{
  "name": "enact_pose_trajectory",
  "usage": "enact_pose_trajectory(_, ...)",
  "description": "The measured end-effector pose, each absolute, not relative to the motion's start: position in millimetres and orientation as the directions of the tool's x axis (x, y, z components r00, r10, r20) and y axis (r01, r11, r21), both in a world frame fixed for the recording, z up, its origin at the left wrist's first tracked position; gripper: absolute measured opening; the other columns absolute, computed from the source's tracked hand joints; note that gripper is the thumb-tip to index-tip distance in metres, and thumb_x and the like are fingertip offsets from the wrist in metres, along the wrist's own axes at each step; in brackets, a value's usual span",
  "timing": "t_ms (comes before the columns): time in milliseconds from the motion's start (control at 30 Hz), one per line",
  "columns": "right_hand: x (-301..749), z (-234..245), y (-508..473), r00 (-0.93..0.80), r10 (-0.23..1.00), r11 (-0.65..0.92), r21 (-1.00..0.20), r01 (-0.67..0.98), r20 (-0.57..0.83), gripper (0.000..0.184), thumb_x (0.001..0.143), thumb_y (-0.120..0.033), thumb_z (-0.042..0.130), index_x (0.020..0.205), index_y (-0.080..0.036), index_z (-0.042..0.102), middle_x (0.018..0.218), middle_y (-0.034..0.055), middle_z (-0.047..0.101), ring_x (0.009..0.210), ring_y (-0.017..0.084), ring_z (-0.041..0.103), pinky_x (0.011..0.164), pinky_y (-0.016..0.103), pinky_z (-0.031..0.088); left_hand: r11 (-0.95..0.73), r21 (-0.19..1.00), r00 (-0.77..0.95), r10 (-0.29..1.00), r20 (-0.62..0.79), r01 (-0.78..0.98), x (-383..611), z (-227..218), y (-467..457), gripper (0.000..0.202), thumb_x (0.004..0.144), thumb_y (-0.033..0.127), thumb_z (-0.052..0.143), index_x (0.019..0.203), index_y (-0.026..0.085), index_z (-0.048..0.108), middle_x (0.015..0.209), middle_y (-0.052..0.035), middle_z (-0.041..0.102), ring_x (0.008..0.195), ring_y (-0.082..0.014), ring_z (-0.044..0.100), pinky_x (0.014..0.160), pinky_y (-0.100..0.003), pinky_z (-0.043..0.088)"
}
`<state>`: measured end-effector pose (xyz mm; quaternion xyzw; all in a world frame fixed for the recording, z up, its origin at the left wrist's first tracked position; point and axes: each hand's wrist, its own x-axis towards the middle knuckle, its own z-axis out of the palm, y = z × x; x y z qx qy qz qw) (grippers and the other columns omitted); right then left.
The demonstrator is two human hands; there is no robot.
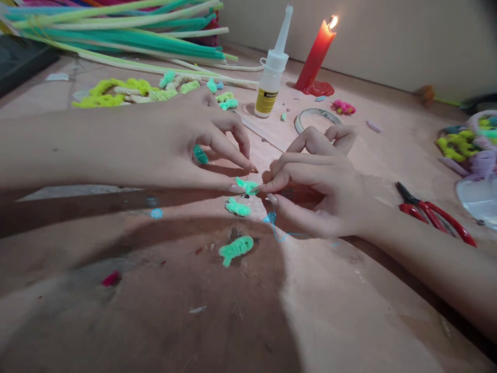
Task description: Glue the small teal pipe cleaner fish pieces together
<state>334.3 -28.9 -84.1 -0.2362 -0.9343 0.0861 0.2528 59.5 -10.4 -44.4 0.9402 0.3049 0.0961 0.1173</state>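
A small twisted mint-green pipe-cleaner piece (pixel 247 186) lies on the work surface between my two hands. The thumb tip of my left hand (pixel 209 140) touches its left end, while the index fingertip stays apart above it. From the other side, the index fingertip of my right hand (pixel 322 186) presses on the piece; its thumb is spread slightly away below. Just nearer to me rests a second green piece (pixel 238 207), and closer still a coiled green fish-like shape (pixel 236 249). Another green coil (pixel 200 154) shows beneath my left palm.
Behind my hands stand a glue bottle (pixel 267 85) and a lit red candle (pixel 316 54) in melted wax. A tape ring (pixel 316 119) lies near my right fingers. Red-handled pliers (pixel 435 215) are at the right. Bundled pipe cleaners (pixel 135 39) fill the back left.
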Motion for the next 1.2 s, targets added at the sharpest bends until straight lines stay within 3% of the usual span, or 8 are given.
enact_pose_trajectory(400, 335.3, -83.5, -30.7, -0.747, 0.536, 0.844, -0.275, 0.46, 0.394, 0.014, 0.097, -0.03, 0.064, 0.091, -0.027, 0.077, 0.089, 0.0004, 0.08, 0.1, 0.028, 0.064, 0.098, 0.05, 0.036, -0.736, 0.315, 0.765, 0.642, 0.047, 0.598, 62.0, -40.2, -10.3, 0.048, 0.095, 0.075, 0.048, 0.091, 0.044, 0.084, 0.122, 0.0118, 0.077, 0.117, -0.0245, 0.07, 0.104, -0.037, 0.054)
enact_pose_trajectory(600, 332.7, -81.5, -31.1, -0.744, 0.53, 0.848, -0.268, 0.457, 0.407, 0.012, 0.093, -0.029, 0.066, 0.088, -0.027, 0.076, 0.085, -0.0006, 0.079, 0.095, 0.027, 0.064, 0.099, 0.053, 0.031, -0.748, 0.333, 0.783, 0.621, 0.045, 0.574, 60.9, -39.5, -9.7, 0.043, 0.096, 0.074, 0.051, 0.097, 0.046, 0.084, 0.12, 0.0086, 0.078, 0.115, -0.0254, 0.07, 0.101, -0.039, 0.054)
enact_pose_trajectory(767, 332.0, -81.7, -31.4, -0.731, 0.539, 0.843, -0.273, 0.464, 0.419, 0.011, 0.092, -0.03, 0.067, 0.086, -0.027, 0.076, 0.084, -0.0008, 0.079, 0.094, 0.027, 0.064, 0.099, 0.053, 0.03, -0.746, 0.34, 0.781, 0.622, 0.05, 0.572, 59.2, -40.1, -10.5, 0.041, 0.098, 0.073, 0.053, 0.102, 0.046, 0.084, 0.126, 0.0077, 0.076, 0.111, -0.0264, 0.069, 0.109, -0.043, 0.051)
enact_pose_trajectory(900, 331.8, -81.7, -31.4, -0.733, 0.542, 0.84, -0.268, 0.471, 0.411, 0.012, 0.092, -0.031, 0.066, 0.086, -0.027, 0.076, 0.086, -0.0003, 0.08, 0.095, 0.028, 0.064, 0.098, 0.054, 0.031, -0.74, 0.365, 0.783, 0.621, 0.048, 0.564, 58.7, -41.9, -10.0, 0.04, 0.098, 0.072, 0.054, 0.105, 0.045, 0.083, 0.127, 0.005, 0.075, 0.119, -0.031, 0.067, 0.117, -0.05, 0.048)
enact_pose_trajectory(1200, 330.9, -81.7, -31.2, -0.731, 0.54, 0.841, -0.254, 0.477, 0.417, 0.013, 0.093, -0.031, 0.065, 0.087, -0.028, 0.077, 0.083, 0.0001, 0.079, 0.094, 0.027, 0.064, 0.098, 0.054, 0.032, -0.75, 0.336, 0.785, 0.618, 0.048, 0.57, 57.4, -42.6, -8.1, 0.04, 0.099, 0.072, 0.052, 0.104, 0.048, 0.084, 0.126, 0.0086, 0.075, 0.119, -0.0282, 0.067, 0.121, -0.045, 0.043)
